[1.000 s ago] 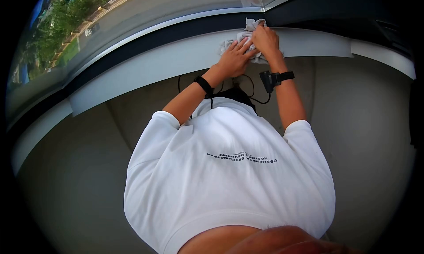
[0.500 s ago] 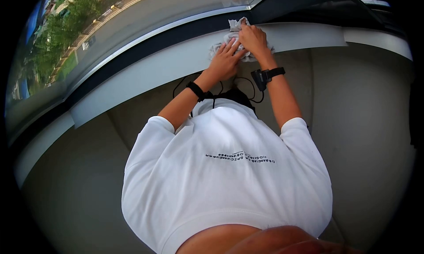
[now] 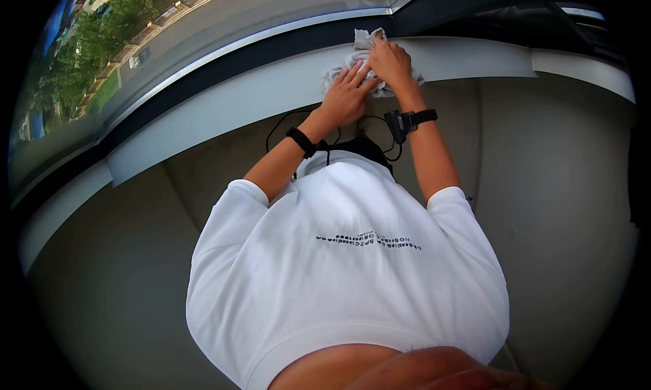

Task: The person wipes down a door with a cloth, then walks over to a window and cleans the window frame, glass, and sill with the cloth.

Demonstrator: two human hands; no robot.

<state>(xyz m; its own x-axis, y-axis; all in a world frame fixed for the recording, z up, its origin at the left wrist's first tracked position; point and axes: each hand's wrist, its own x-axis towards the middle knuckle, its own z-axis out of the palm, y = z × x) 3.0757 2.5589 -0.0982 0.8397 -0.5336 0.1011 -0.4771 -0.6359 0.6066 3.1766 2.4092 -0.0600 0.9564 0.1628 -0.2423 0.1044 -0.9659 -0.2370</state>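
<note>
A crumpled light grey cloth (image 3: 360, 56) lies on the pale window sill (image 3: 271, 91), its upper end reaching the dark window frame (image 3: 319, 32). My left hand (image 3: 346, 97) rests on the lower part of the cloth with its fingers stretched out and spread. Just to the right, my right hand (image 3: 391, 63) has its fingers curled on the cloth, one finger pressing the upper end toward the frame. Part of the cloth is hidden beneath both hands.
Behind the glass at the upper left are trees (image 3: 88, 51) and a road (image 3: 203, 34). A grey wall (image 3: 556, 173) is below the sill. A black strap (image 3: 300, 140) circles my left wrist; a black device (image 3: 400, 124) with a cable is strapped to my right.
The view has shifted slightly, so the sill and window sit a little lower. Both hands stay on the cloth in nearly the same place.
</note>
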